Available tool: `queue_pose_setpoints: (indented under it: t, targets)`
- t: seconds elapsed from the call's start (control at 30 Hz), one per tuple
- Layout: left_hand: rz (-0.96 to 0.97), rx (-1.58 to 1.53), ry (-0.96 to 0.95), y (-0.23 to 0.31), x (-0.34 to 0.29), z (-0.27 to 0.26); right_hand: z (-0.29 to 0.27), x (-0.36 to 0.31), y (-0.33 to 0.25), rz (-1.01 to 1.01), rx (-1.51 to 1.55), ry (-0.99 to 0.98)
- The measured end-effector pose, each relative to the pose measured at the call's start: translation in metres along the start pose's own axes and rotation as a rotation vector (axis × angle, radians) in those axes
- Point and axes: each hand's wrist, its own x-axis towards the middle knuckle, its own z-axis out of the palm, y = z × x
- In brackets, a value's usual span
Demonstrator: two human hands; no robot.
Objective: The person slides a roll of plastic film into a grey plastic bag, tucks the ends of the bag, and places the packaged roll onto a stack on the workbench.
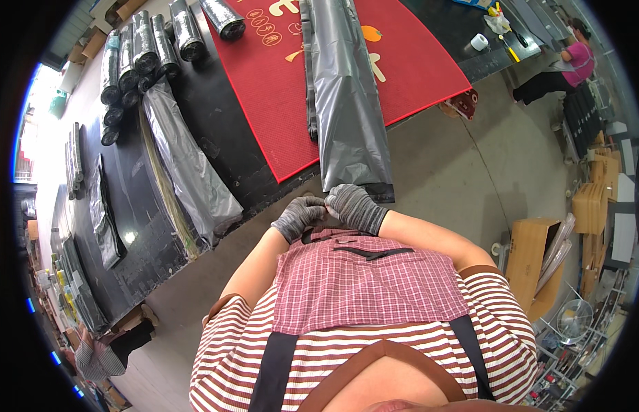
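Note:
A long grey plastic bag (350, 127) lies lengthwise over the red mat (278, 130), its near end hanging past the table edge in front of my apron. Dark strips run along the bag's left side and near end. My right hand (357, 208), in a grey knitted glove, is closed at the near left corner of this bag. Beside it my left hand (299, 216), gloved alike, has its fingers pinched together, the tips meeting those of the right. Whatever lies between the left fingertips is hidden. The mat has yellow and cream figures on it.
Several rolls wrapped in black plastic (144, 44) lie on the dark table (137, 271), near a loose silver-grey plastic sleeve (186, 154). A white tape roll (479, 42) and a yellow-handled tool (509, 49) lie far right. Cardboard boxes (529, 257) stand right; two other people are farther off.

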Motion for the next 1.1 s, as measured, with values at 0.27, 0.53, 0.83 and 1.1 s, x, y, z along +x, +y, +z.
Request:
queue_pose_setpoints:
  t: [0.27,0.53,0.83,1.1]
  targets:
    - [0.046,0.211,0.161,0.014,0.025,0.007,0.011,-0.027,0.005,-0.029,0.225,0.374]
    - [0.022,0.215,0.200,0.010,0.022,-0.007,0.102,-0.272,0.138,1.142,0.139,0.789]
    - [-0.061,0.577,0.223,0.037,0.027,-0.034,0.146,-0.341,0.131,1.340,0.202,-0.571]
    - [0.999,1.929,0.323,0.150,0.077,-0.017,0.002,-0.085,0.149,0.210,-0.298,0.610]
